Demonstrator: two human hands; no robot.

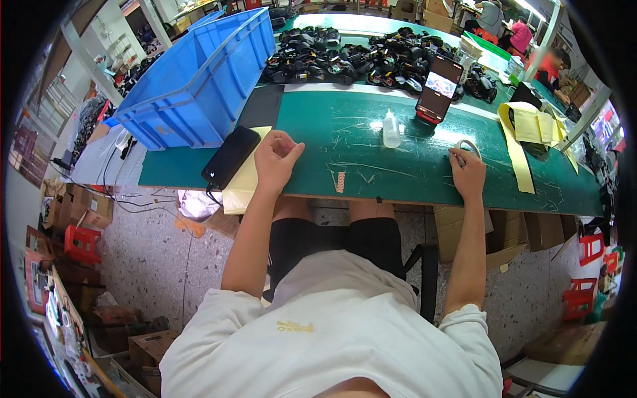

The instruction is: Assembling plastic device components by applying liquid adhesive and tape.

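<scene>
My left hand hovers over the near left edge of the green table mat, fingers loosely curled and thumb apart from them; I see nothing between them. Beside it lie a black phone-like device with a cable and a yellow paper sheet. Over the right part of the mat, my right hand pinches a thin whitish ring, which looks like a narrow roll of tape. Between the hands stand a clear squeeze bottle and an upright phone with a lit screen. A small patterned strip lies near the front edge.
A large blue crate stands at the left. Piles of black parts line the back of the green mat. Yellow sheets lie at the right, by a metal post. Cardboard boxes sit under the table. People work in the background.
</scene>
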